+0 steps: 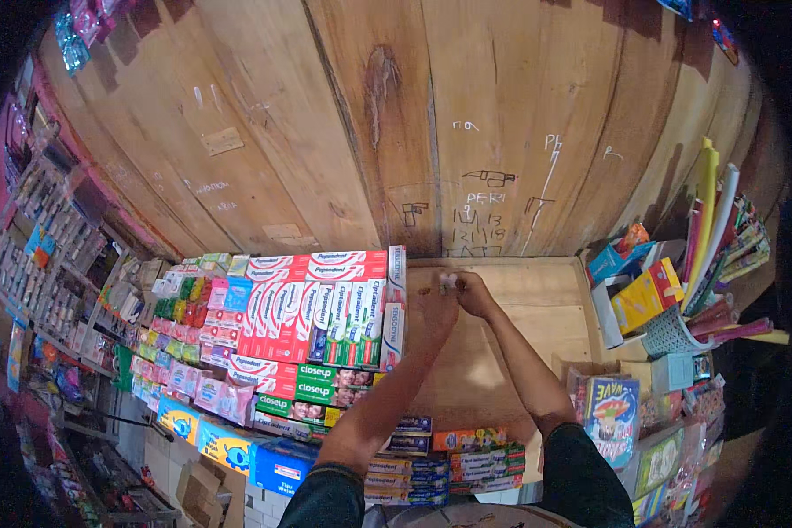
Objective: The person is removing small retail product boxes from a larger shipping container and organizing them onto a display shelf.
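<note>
Both arms reach forward over a bare wooden shelf (475,352). My left hand (435,299) and my right hand (475,294) meet near its back edge, close to the wooden wall. A small pale thing (449,280) shows between the fingertips; it is too small to name. The fingers of both hands look closed around it. Left of my left hand stand stacked toothpaste boxes (277,308), red and white, with green and white ones (354,321) beside them. An upright grey and white box (394,330) is the nearest one to my left forearm.
Green toothpaste boxes (315,392) and blue tissue packs (282,462) line the front left. More small boxes (409,475) lie below my arms. At right stand a blue-white basket (664,333), a yellow box (647,299) and a detergent pack (609,418). The plank wall (378,158) rises behind.
</note>
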Available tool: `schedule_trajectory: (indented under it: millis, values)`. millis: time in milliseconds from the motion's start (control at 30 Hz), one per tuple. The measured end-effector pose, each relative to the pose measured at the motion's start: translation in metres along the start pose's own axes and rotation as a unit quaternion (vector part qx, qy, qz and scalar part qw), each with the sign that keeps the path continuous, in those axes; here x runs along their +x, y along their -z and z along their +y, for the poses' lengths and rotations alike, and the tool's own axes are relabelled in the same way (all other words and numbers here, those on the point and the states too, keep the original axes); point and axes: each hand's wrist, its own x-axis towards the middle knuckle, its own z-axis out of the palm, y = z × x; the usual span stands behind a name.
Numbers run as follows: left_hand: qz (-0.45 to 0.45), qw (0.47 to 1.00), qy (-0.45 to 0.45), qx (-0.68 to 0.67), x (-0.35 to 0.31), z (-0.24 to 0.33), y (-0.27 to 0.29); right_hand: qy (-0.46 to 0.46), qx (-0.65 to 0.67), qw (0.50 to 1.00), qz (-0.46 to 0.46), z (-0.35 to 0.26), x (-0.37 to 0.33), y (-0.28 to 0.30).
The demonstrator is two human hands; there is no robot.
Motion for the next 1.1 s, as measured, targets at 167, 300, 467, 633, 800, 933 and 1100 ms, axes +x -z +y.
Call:
schedule_trajectory:
  millis: [167, 300, 467, 633, 800, 933, 1100]
  values:
    - [0.13, 0.988, 0.006, -0.079, 0.065, -0.035, -0.076, 0.087, -0.054, 0.995, 0.012, 0.067, 0.054, -0.01]
    - [0.143, 0.958, 0.033, -0.246, 0.096, -0.05, -0.093, 0.034, -0.178, 0.983, -0.017, 0.112, 0.08, -0.017]
    - [0.148, 0.924, 0.087, -0.34, 0.116, -0.043, -0.095, 0.085, -0.111, 0.99, -0.029, 0.134, 0.102, -0.025]
    - [0.17, 0.832, 0.105, -0.517, 0.117, -0.04, -0.097, 0.056, -0.099, 0.993, -0.014, 0.141, 0.107, -0.035]
    - [0.159, 0.862, 0.071, -0.476, 0.125, -0.046, -0.097, 0.058, -0.051, 0.997, 0.009, 0.137, 0.1, -0.04]
    - [0.17, 0.871, 0.047, -0.459, 0.13, -0.057, -0.108, 0.13, -0.102, 0.985, 0.038, 0.133, 0.106, -0.041]
    - [0.092, 0.873, 0.131, -0.46, 0.145, -0.076, -0.119, 0.056, -0.19, 0.98, -0.022, 0.149, 0.12, -0.043]
